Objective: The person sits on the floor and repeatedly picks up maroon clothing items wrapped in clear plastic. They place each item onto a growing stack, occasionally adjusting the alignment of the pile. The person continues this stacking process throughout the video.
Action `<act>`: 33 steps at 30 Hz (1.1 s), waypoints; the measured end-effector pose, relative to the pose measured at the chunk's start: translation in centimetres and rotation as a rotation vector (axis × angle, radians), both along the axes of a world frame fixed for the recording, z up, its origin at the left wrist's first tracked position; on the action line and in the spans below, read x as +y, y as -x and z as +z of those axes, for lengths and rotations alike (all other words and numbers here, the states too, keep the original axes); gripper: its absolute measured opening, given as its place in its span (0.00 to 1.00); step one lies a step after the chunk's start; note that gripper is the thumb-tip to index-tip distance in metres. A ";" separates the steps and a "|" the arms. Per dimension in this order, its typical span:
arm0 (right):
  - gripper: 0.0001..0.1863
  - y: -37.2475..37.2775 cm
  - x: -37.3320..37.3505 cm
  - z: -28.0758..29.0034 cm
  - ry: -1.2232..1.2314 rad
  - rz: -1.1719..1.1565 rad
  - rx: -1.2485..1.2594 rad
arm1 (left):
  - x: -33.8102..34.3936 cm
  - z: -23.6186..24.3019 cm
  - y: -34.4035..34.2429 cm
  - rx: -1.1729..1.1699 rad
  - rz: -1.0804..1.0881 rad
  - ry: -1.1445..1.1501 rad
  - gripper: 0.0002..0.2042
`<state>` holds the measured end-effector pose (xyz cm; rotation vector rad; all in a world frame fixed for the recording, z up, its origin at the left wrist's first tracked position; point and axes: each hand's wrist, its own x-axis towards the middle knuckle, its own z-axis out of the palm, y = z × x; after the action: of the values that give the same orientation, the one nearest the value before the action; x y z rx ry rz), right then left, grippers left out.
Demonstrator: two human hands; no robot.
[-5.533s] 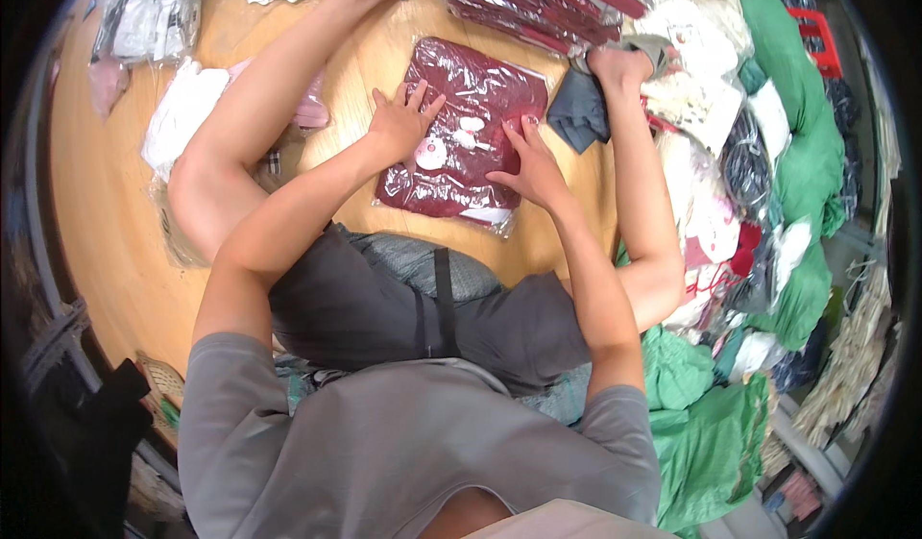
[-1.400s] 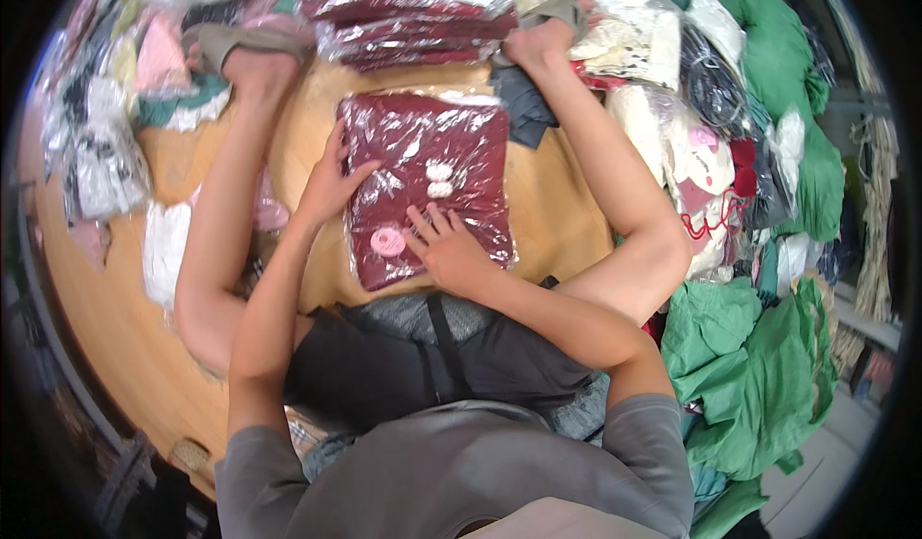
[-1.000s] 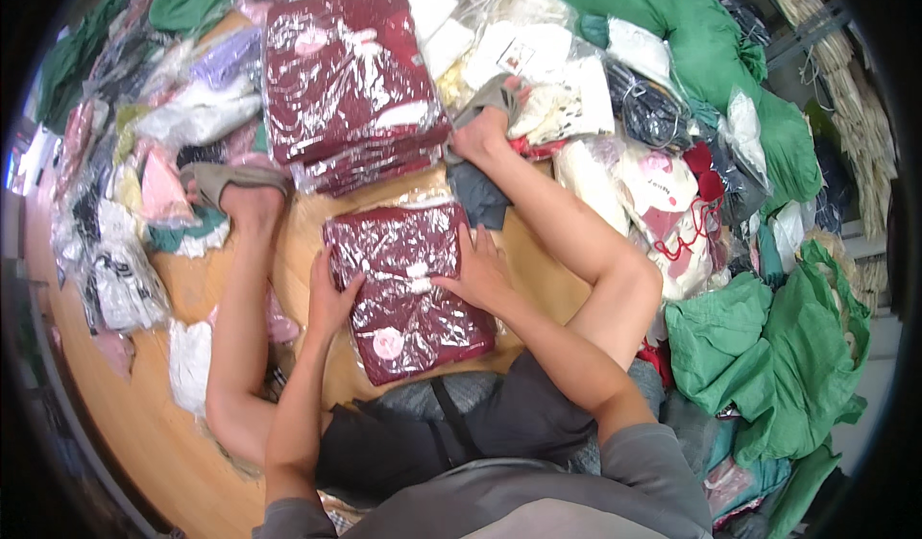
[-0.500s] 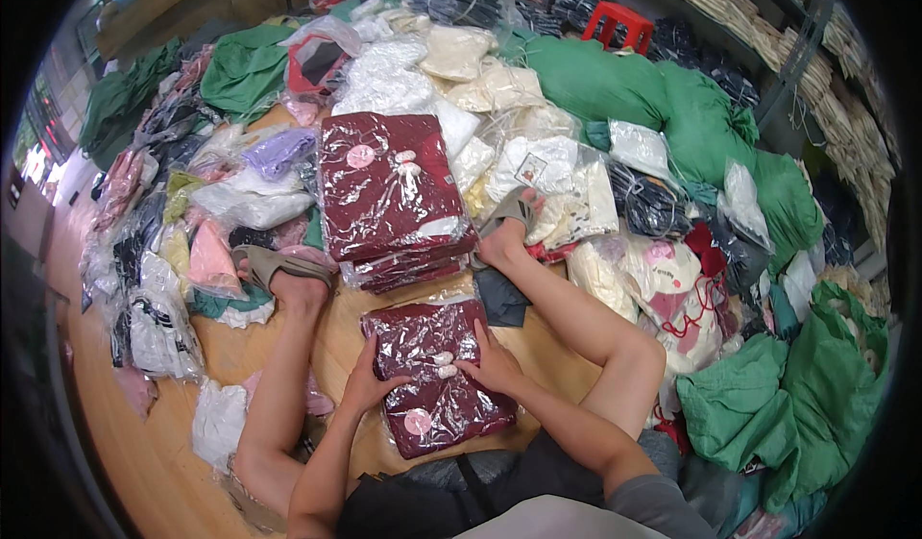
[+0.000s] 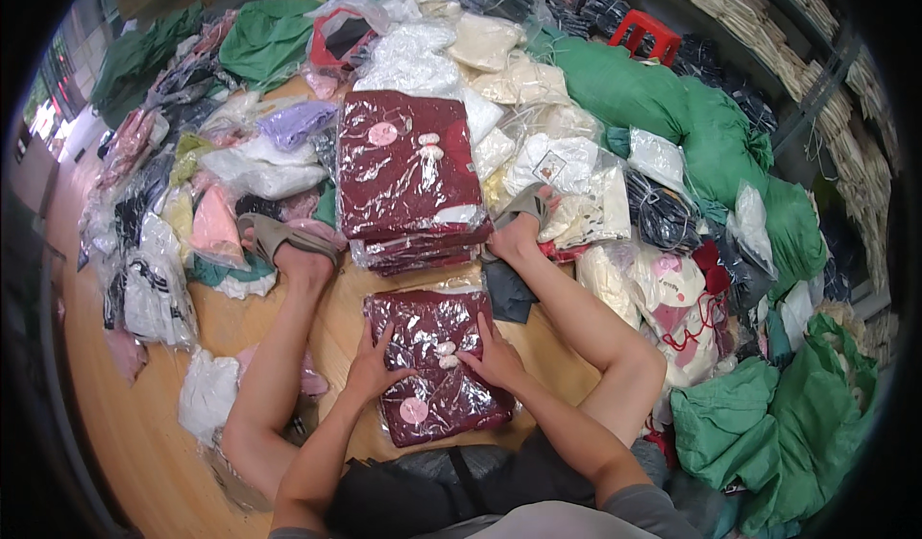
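Gry tee (image 5: 642,506), dk shorts (image 5: 389,497)

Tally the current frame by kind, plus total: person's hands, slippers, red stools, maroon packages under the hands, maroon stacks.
Hands: 2 (left hand, right hand)
Slippers: 2 (left slipper, right slipper)
Red stool: 1
Maroon package under the hands: 1
Maroon stack: 1, counted as one; its layers can't be counted reliably
Total: 7

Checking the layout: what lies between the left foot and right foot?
The head view shows a stack of maroon packages between left foot and right foot. The single maroon package lies nearer, between left hand and right hand.
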<state>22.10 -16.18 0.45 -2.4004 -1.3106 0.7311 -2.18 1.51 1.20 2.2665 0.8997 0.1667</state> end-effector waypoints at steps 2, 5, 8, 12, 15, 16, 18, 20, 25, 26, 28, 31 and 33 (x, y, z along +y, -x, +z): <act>0.56 0.0 0.3 0.1 0.002 0.001 -0.006 | 0.2 -0.1 -0.1 -0.014 0.003 -0.023 0.55; 0.56 -0.1 0.1 0.0 0.007 -0.004 -0.014 | 0.2 0.1 -0.1 -0.024 -0.003 -0.026 0.53; 0.56 0.0 0.2 -0.2 -0.007 -0.005 -0.013 | 0.2 0.2 0.0 -0.045 -0.007 -0.027 0.51; 0.56 0.1 0.4 0.2 0.022 -0.014 0.001 | 0.1 0.5 -0.1 -0.020 -0.045 -0.101 0.49; 0.56 0.0 0.5 0.1 0.016 -0.010 -0.032 | 0.3 -0.1 -0.1 -0.014 -0.068 -0.109 0.49; 0.57 0.1 0.5 0.1 0.028 -0.011 -0.036 | 0.3 -0.1 0.0 -0.004 -0.083 -0.115 0.48; 0.57 0.1 0.6 0.1 0.034 -0.009 -0.050 | 0.5 -0.1 0.0 0.018 -0.094 -0.107 0.49; 0.56 0.2 0.5 0.1 0.029 -0.007 -0.049 | 0.5 -0.4 0.1 0.029 -0.107 -0.116 0.49; 0.56 0.1 0.5 0.3 0.017 -0.012 -0.005 | 0.6 -0.4 -0.1 0.029 -0.108 -0.103 0.49; 0.56 0.1 0.5 0.3 0.015 -0.009 -0.013 | 0.6 -0.5 -0.1 0.029 -0.109 -0.103 0.49; 0.55 0.3 0.7 0.5 0.038 -0.012 -0.019 | 0.7 -0.5 0.0 0.031 -0.106 -0.105 0.49; 0.55 0.3 0.8 0.5 0.035 -0.015 -0.028 | 0.7 -0.5 0.0 0.019 -0.103 -0.090 0.49; 0.55 0.2 0.7 0.3 0.019 -0.015 -0.027 | 0.7 -0.4 -0.1 0.039 -0.099 -0.094 0.49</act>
<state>21.88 -15.50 0.74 -2.4410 -1.2997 0.7125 -2.08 2.17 0.79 2.4033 0.8121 0.1230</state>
